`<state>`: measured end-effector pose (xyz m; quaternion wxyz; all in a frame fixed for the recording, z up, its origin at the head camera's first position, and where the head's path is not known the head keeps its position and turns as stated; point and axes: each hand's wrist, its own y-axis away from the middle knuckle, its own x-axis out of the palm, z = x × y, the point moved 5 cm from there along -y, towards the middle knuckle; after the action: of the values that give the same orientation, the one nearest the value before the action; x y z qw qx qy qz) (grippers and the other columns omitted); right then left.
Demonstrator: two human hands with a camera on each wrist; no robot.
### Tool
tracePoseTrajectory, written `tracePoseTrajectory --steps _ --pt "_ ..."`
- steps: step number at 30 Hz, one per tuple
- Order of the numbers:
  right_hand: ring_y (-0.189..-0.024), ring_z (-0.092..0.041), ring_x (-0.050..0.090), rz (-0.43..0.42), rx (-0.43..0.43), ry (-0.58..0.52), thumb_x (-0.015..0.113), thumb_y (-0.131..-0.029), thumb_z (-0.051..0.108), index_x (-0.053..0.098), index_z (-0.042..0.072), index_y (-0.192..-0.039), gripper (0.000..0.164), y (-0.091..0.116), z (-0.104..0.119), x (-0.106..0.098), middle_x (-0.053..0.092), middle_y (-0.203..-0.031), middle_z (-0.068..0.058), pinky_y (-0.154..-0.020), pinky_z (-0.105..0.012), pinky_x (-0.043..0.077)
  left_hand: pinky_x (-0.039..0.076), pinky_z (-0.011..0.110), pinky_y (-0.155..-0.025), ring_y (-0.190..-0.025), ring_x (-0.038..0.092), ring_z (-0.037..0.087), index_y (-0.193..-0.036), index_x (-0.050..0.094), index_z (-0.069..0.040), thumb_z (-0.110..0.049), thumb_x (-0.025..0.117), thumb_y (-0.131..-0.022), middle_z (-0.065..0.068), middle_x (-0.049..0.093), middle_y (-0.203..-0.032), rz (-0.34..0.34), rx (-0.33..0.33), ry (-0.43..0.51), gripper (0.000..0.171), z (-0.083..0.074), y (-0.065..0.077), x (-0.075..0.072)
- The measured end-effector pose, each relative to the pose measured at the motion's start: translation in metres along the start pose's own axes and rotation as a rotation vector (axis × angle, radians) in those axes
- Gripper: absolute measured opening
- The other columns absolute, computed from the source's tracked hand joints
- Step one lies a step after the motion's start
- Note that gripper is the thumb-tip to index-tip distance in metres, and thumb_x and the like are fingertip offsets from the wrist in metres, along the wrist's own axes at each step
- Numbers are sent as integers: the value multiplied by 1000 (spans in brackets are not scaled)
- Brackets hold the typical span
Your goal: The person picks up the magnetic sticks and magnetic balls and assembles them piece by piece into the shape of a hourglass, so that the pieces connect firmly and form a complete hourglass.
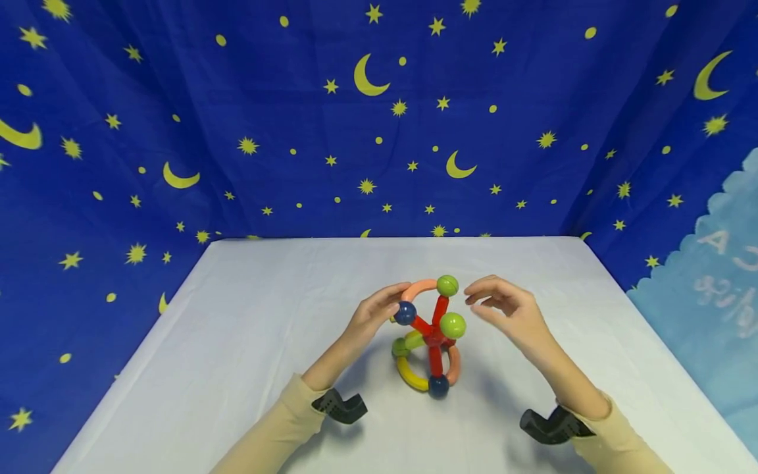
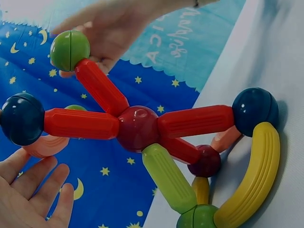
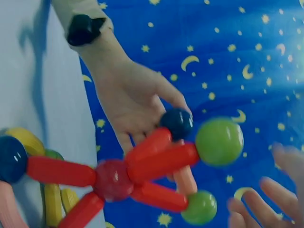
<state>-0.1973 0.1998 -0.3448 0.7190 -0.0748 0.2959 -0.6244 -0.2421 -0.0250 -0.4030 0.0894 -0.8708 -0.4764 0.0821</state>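
A toy model of magnetic balls and sticks stands on the table, with red sticks meeting at a dark red hub ball. My left hand holds its upper left corner, thumb against the dark blue ball and fingers behind by the orange curved stick. In the left wrist view these fingers are spread and fairly straight. My right hand hovers to the right of the upper green ball, holding nothing, fingers loosely bent. A second green ball tips the stick facing me.
White cloth covers the table. A blue curtain with yellow stars and moons closes off the back and sides, and a light blue panel hangs at the right. Curved yellow and orange sticks form the model's base.
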Motion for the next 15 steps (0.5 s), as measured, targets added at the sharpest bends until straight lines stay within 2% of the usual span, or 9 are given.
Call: tracePoseTrajectory --steps 3,5,6,8,11,13,15 --pt "-81 -5 64 -177 118 -139 60 -92 6 64 1 -98 9 -14 -21 -14 68 -91 6 -68 -17 52 41 28 -105 -135 41 35 -141 39 3 -18 43 -97 22 42 -146 -2 12 -8 49 -1 0 -1" --pt "-76 -4 64 -228 199 -169 60 -93 13 64 1 -97 13 -26 -41 -19 68 -85 8 -64 -17 52 42 22 -100 -134 41 36 -141 40 3 -17 43 -97 23 43 -145 -7 22 -13 48 -2 0 -2" --pt "-75 -4 64 -225 237 -163 61 -93 14 63 -1 -98 16 -32 -53 -19 67 -84 9 -64 -17 52 42 20 -99 -134 41 36 -140 40 4 -17 43 -97 23 43 -145 -8 25 -12 48 -2 0 -2" --pt "-75 -3 64 -159 309 -119 61 -92 17 61 -6 -105 26 -44 -78 -15 66 -85 10 -66 -20 53 42 19 -96 -133 42 37 -140 41 4 -16 43 -96 23 44 -144 -9 32 -11 48 -3 0 -3" --pt "-84 -2 63 50 386 -27 61 -91 16 56 -10 -117 37 -58 -113 -1 67 -98 5 -77 -27 53 43 19 -95 -132 42 38 -139 41 5 -15 44 -97 24 44 -144 -2 39 -12 47 -2 0 -2" --pt "-92 -3 60 195 391 0 62 -90 16 57 -7 -121 38 -64 -131 12 67 -109 -3 -84 -31 51 43 19 -95 -133 42 39 -139 41 5 -15 44 -97 23 44 -144 4 38 -8 47 -2 -1 -1" --pt "-101 -7 59 333 341 0 62 -90 16 58 -4 -122 38 -69 -139 26 65 -118 -12 -89 -36 49 43 19 -96 -133 41 39 -139 41 5 -15 44 -97 24 43 -144 10 38 -8 47 -1 -1 0"
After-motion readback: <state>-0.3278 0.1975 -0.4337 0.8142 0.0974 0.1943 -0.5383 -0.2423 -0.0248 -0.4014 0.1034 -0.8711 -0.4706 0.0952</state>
